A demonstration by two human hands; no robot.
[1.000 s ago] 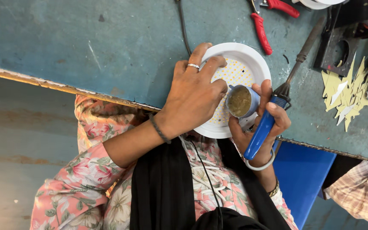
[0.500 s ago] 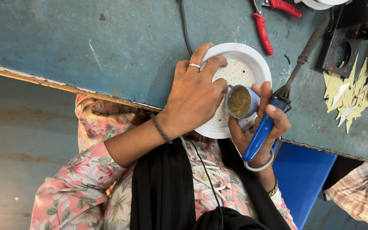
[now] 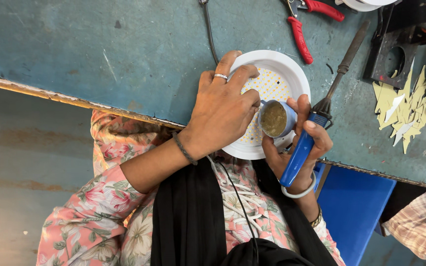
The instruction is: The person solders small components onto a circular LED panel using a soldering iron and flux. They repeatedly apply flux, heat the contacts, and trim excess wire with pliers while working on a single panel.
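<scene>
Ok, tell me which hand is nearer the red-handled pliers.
Right. The right hand, gripping the blue-handled soldering iron, sits just below the red-handled pliers; the left hand rests farther left on the white round light panel.

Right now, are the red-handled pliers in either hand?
No. The red-handled pliers lie on the bench beyond the white round panel; the right hand holds a blue-handled soldering iron and the left hand rests on the panel.

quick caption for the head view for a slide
Left hand steadies a round white LED panel; right hand holds a small pot and blue-handled soldering iron.
</scene>
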